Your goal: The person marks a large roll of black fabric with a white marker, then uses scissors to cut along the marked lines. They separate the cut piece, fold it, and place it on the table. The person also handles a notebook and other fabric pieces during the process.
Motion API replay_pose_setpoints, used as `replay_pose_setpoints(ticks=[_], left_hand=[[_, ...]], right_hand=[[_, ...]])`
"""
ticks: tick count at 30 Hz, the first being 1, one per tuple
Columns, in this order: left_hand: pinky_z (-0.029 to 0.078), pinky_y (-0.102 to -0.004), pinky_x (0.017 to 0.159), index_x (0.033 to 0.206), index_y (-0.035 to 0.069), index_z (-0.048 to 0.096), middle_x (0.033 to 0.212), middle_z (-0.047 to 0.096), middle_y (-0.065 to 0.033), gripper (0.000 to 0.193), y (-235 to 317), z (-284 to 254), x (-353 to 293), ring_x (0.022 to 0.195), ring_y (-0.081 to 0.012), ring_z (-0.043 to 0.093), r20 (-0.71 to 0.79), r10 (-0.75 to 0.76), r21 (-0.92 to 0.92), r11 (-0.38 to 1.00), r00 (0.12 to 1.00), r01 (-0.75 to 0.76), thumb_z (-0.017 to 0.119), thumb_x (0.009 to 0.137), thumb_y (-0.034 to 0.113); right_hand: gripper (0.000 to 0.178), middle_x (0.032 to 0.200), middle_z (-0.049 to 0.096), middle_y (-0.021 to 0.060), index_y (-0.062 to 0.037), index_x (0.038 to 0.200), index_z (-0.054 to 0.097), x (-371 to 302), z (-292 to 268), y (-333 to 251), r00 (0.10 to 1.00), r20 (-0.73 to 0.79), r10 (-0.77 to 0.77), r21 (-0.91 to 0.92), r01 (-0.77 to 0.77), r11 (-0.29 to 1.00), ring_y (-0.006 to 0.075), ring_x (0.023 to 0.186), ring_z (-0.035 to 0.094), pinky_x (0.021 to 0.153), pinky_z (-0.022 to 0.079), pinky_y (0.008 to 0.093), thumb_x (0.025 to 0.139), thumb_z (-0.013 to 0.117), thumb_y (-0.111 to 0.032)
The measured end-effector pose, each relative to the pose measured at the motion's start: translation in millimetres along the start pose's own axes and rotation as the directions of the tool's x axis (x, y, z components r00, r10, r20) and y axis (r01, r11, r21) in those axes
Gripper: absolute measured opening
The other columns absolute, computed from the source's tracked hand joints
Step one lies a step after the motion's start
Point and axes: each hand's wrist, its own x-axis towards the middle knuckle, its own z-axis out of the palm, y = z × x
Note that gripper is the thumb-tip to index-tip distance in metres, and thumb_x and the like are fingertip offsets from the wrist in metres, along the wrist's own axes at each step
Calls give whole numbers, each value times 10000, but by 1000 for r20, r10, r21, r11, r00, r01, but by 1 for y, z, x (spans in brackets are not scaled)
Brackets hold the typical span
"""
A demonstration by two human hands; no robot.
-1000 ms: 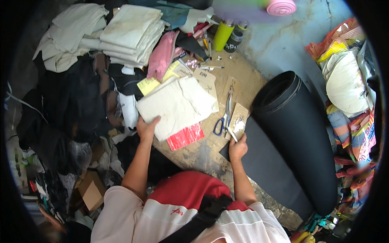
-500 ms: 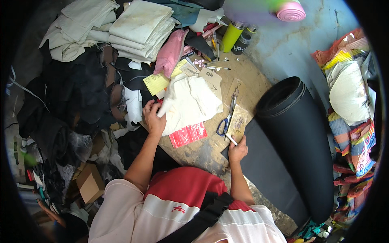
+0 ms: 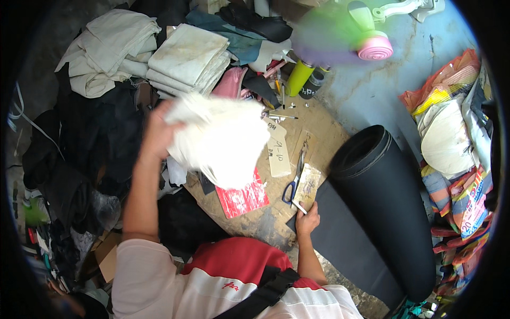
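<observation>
My left hand [image 3: 161, 131] grips the edge of a folded white cloth [image 3: 226, 141], which is lifted over the table and blurred by motion. Beneath its lower edge lies a red-and-white sheet [image 3: 245, 195]. My right hand [image 3: 307, 220] is closed at the table's front right, with a short white stick [image 3: 302, 208] poking out between thumb and fingers; its exact kind is unclear. Beyond that hand lies a tan card template [image 3: 308, 183] with handwriting. Blue-handled scissors [image 3: 289, 192] rest just left of the card, blades pointing away. Another card template [image 3: 278, 151] lies farther left.
A large black roll of sheet material [image 3: 380, 207] stands at the right, its loose end spread beside my right forearm. Folded pale cloths [image 3: 186, 56] are stacked at the back left. A green bottle [image 3: 300, 77] stands behind the table. Dark fabric heaps [image 3: 98, 127] fill the left.
My left hand has raised the white cloth off the table and swung it up and left, uncovering more of the red-and-white sheet. My right hand stays by the card with the white stick.
</observation>
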Motion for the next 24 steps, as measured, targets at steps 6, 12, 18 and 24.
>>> replay_pose_setpoints(ticks=[6,12,18,24], left_hand=[[521,-374,814,1160,-78,481,1072,584,-180,391,92,-23,124,939,-268,616,-249,203,-319,906,947,-278,558,780,-35],[418,-340,944,1297,-84,351,1240,487,-239,869,84,16,186,1133,-307,504,-412,372,406,892,832,-198,798,662,306],[461,-324,852,1097,-52,554,1045,618,-176,479,-23,43,76,967,-222,593,-279,456,338,870,845,-358,741,747,215],[484,-323,683,861,10,651,842,627,-126,242,-141,51,-73,767,-240,610,-134,299,641,753,945,-148,748,700,163]], right_hand=[[515,743,619,185,-3,1065,558,1,-1,-2,1000,-11,-16,-15,15,1000,360,595,567,575,416,405,749,690,-387],[511,702,609,192,11,1058,557,0,1,1,998,-41,-46,-8,45,999,360,584,564,570,414,404,758,685,-383],[519,752,619,205,29,1068,544,-1,1,2,999,-26,-45,17,45,999,364,611,573,586,418,414,770,673,-377],[514,767,623,205,27,1065,551,0,-1,0,999,-21,-39,11,39,999,365,616,576,595,430,417,782,654,-390]])
